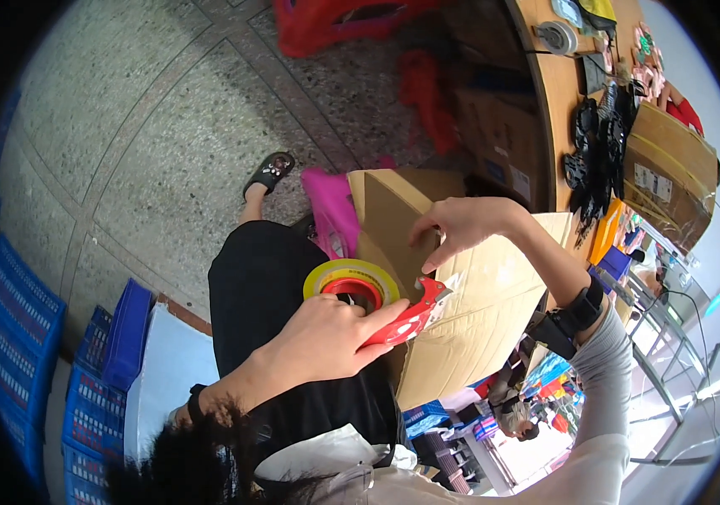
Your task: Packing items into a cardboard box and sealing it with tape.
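Note:
My left hand [318, 337] is closed around a red tape dispenser [410, 320] carrying a wide roll of yellowish tape [318, 278]. The dispenser's toothed end rests close against a brown cardboard box [469, 324], near a shiny patch that looks like tape. My right hand [465, 229] reaches over the box's upper edge from the right, fingers bent and thumb apart, with nothing visible between them. The box sits tilted beside my lap, one flap [394, 202] standing up. Part of its inside is hidden by my hands.
Blue plastic crates [15, 320] stand at the left, beside a purple bin [129, 332]. A pink plastic stool [330, 210] is behind the box. On the wooden table [558, 109] lie black items [600, 151] and another taped carton [671, 172]. People and shelves appear lower right.

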`<state>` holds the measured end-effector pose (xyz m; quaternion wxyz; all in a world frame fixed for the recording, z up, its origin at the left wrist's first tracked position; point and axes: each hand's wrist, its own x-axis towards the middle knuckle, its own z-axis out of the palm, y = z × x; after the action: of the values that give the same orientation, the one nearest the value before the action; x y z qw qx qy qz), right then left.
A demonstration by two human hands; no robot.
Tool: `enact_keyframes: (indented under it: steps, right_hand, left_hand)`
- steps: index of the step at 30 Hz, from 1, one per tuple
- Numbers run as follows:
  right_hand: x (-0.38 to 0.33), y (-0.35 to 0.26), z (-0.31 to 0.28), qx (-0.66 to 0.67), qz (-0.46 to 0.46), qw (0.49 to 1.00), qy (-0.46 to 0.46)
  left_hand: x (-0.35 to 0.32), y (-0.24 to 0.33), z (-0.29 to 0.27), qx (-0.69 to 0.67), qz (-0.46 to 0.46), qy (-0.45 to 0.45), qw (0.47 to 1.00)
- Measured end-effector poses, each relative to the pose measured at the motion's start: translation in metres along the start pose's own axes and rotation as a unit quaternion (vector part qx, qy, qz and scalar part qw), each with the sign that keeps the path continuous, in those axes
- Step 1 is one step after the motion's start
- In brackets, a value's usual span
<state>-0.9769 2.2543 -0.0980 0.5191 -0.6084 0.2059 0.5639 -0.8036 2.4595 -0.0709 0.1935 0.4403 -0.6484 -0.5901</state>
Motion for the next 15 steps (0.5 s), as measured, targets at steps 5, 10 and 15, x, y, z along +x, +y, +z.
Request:
enact_keyframes:
  steps: [5,10,15]
  right_hand:
    - [-0.007,0.015,0.002,0.016,-0.071,0.997,-0.008]
    - [-0.006,0.011,0.007,0.062,-0.065,0.995,-0.036]
    - [-0.003,-0.003,0.017,0.004,-0.002,1.000,0.007]
  left_hand:
    - [-0.007,0.001,0.003,-0.022,-0.004,0.007,1.000]
    - [-0.009,0.002,0.002,-0.029,-0.018,0.027,0.999]
    - [-0.006,-0.001,0.000,-0.007,-0.018,0.019,1.000]
